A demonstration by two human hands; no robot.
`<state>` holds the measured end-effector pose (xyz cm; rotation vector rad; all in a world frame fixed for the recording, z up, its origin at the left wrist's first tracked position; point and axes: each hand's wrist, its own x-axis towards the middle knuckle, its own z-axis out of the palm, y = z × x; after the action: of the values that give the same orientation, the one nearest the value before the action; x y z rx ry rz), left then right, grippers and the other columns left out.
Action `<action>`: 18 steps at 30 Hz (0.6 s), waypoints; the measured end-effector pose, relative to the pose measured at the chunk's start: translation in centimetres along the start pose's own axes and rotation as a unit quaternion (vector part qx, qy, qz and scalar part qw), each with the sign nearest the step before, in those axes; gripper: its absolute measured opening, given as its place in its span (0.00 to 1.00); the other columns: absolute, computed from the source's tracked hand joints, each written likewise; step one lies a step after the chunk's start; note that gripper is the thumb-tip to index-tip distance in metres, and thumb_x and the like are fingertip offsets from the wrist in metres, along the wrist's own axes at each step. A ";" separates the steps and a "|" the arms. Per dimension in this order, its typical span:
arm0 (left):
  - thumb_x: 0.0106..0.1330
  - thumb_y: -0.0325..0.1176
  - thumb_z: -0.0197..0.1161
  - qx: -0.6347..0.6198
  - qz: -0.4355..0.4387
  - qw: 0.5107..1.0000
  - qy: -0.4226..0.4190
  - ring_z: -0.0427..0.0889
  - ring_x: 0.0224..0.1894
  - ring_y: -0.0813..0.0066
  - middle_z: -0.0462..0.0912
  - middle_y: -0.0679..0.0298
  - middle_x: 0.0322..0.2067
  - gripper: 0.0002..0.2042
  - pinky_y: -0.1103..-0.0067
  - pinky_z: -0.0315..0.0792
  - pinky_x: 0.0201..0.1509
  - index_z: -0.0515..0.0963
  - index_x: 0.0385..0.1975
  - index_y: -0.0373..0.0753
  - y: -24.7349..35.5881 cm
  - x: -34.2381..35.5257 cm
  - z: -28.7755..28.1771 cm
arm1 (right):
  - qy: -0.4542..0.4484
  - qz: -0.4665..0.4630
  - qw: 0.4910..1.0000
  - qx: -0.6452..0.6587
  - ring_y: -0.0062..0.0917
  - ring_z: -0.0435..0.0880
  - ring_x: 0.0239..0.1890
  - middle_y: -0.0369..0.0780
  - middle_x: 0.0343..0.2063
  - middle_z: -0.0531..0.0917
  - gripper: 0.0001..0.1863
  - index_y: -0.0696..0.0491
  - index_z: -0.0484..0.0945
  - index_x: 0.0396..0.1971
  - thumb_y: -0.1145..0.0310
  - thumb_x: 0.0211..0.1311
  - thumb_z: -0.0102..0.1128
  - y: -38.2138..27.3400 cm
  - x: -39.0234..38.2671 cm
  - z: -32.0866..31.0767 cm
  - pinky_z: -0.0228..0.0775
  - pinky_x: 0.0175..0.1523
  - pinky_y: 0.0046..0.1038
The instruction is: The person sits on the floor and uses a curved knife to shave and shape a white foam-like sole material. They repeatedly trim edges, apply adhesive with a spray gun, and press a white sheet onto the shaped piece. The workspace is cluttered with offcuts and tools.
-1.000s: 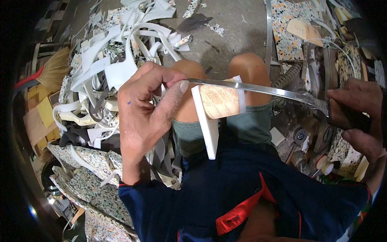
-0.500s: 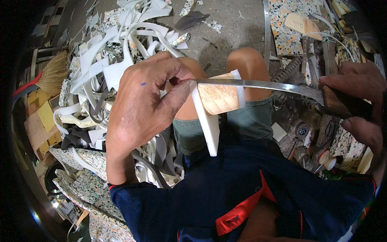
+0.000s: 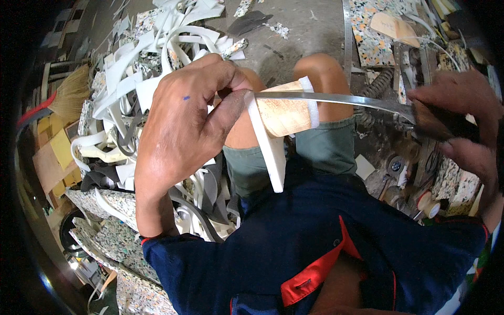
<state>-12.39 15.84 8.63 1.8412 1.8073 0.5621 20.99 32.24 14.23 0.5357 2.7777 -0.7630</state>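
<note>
Seen from the head camera, the left hand [image 3: 184,121] pinches a white foam strip [image 3: 268,144] against a tan sole piece [image 3: 286,113] above the knees, while the right hand [image 3: 462,121] grips a long knife [image 3: 341,100] laid across it

Left hand [image 3: 184,121] on foam piece [image 3: 278,118]; knife [image 3: 341,100] across

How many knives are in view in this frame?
1: a long thin knife across the knees, handle in the right hand, blade tip at the left hand on the foam piece. Others may hide in the clutter.
</note>
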 end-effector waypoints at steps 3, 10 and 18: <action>0.65 0.29 0.67 -0.003 0.017 1.000 -0.008 0.74 0.28 0.78 0.77 0.63 0.26 0.08 0.79 0.69 0.34 0.79 0.33 0.29 0.1 0.7 -0.1 | -0.034 0.062 0.997 0.019 0.35 0.78 0.48 0.44 0.46 0.79 0.37 0.55 0.80 0.57 0.59 0.39 0.65 -0.6 -2.0 0.0 0.65 0.57 0.37; 0.65 0.29 0.65 -0.006 0.001 1.000 0.029 0.76 0.25 0.70 0.78 0.59 0.25 0.07 0.76 0.70 0.30 0.80 0.32 0.31 -0.1 -0.2 0.6 | 0.044 0.019 0.996 -0.079 0.37 0.77 0.50 0.45 0.47 0.79 0.38 0.54 0.80 0.58 0.55 0.42 0.64 -0.6 -1.8 1.7 0.65 0.59 0.39; 0.69 0.31 0.64 -0.067 -0.026 0.992 0.103 0.72 0.29 0.83 0.78 0.68 0.27 0.08 0.82 0.67 0.32 0.78 0.34 0.32 0.0 -1.6 0.0 | 0.007 0.091 0.991 0.097 0.35 0.78 0.49 0.45 0.44 0.81 0.37 0.57 0.83 0.51 0.53 0.36 0.70 -1.2 -5.0 2.3 0.67 0.54 0.34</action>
<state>-12.47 14.27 8.70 1.6944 1.8909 0.8591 25.33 28.64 14.27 0.8198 2.6340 -0.9950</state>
